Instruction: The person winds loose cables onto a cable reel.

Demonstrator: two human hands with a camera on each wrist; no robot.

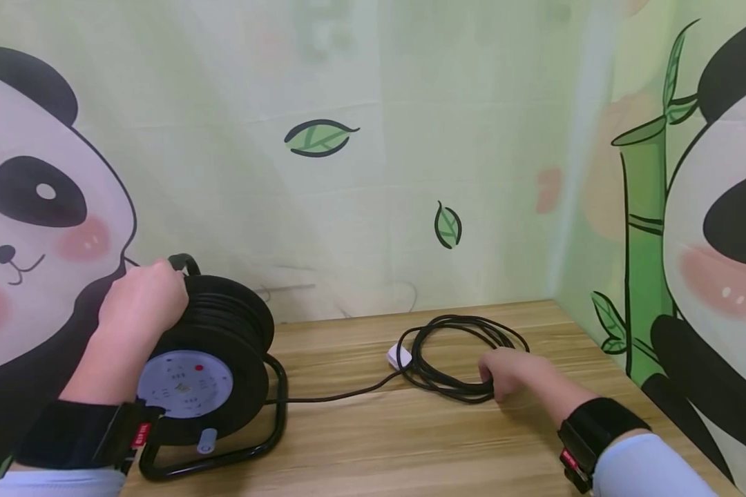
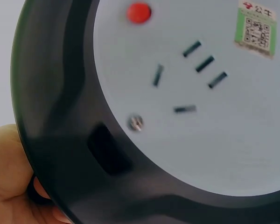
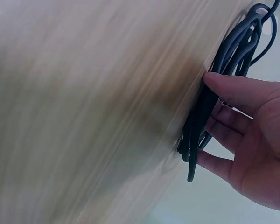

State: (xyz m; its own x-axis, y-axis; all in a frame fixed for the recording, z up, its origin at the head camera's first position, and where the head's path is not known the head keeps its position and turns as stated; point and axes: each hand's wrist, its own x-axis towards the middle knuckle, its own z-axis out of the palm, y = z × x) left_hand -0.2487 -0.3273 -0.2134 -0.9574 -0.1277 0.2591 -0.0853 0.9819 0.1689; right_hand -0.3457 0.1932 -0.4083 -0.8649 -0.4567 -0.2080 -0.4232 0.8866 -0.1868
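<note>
On the left of the table stands a black cable reel (image 1: 249, 376) with a pale round socket face (image 1: 186, 383). My left hand (image 1: 146, 293) grips its top handle (image 1: 185, 263). In the left wrist view, fingers of that hand (image 2: 9, 172) curl behind the reel's black rim (image 2: 51, 121). Farther right, a loose coil of black cable (image 1: 450, 391) lies on the wood, joined to the reel by one strand. My right hand (image 1: 512, 373) holds the coil's near right side, thumb and fingers around the bundled strands (image 3: 203, 109). A white plug (image 1: 400, 357) sits at the coil's left edge.
The wooden table (image 1: 360, 442) meets a green printed cloth (image 1: 360, 228) behind and on the right. A black tubular stand (image 1: 224, 462) supports the reel, and a grey crank knob (image 1: 207, 440) sticks out from its front.
</note>
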